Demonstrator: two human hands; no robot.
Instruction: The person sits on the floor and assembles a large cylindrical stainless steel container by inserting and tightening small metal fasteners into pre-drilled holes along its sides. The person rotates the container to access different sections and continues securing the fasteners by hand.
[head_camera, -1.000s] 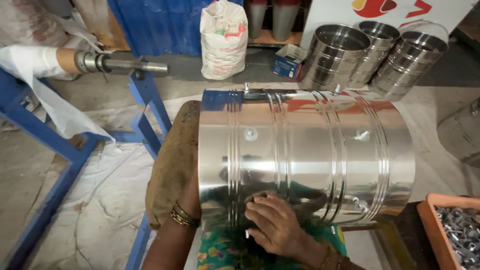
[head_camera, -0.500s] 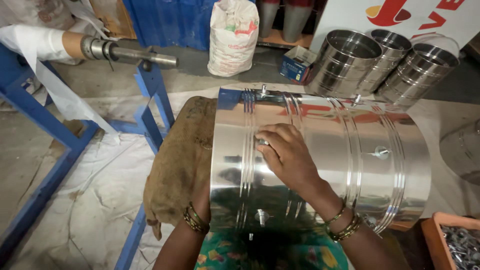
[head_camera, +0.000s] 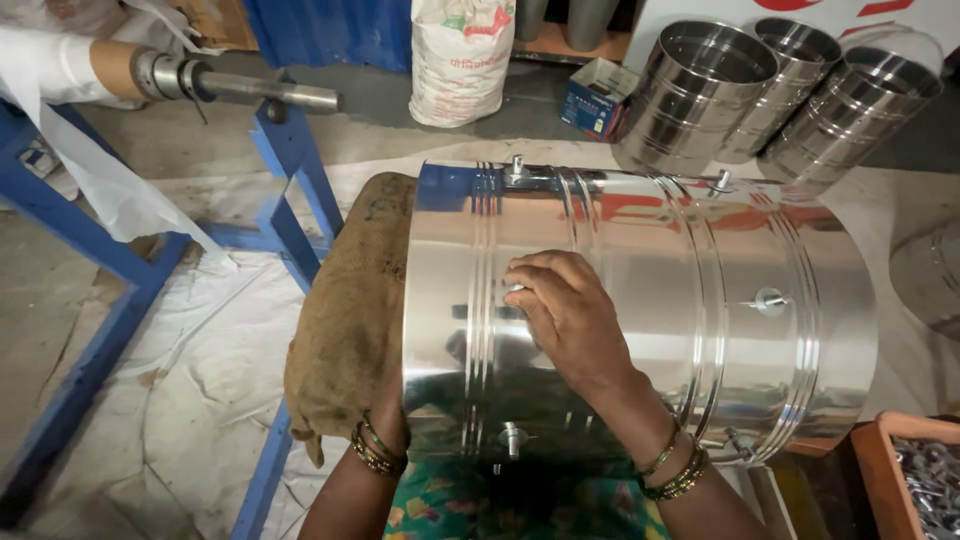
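Since half a second ago the right hand (head_camera: 565, 315) has stayed on top of the big steel drum (head_camera: 640, 320), sliding only a little toward the left band of ribs; a second ago it lay lower, near the drum's close edge. Its grip is pressed together, fingertips bunched on something small at the ribbed band, though what it pinches is too small to tell. That drum lies on its side across the person's lap, its left end against a brown burlap pad (head_camera: 345, 320). Only the wrist of the left hand (head_camera: 385, 430) shows, with bangles, tucked behind the drum's left end, so I cannot tell how its grip stands. Small bolts (head_camera: 770, 298) stick out of the drum's wall. Beyond, three more steel drums (head_camera: 700, 90) lean together on the floor, near a white sack (head_camera: 460, 60) and a blue metal frame (head_camera: 290, 170).
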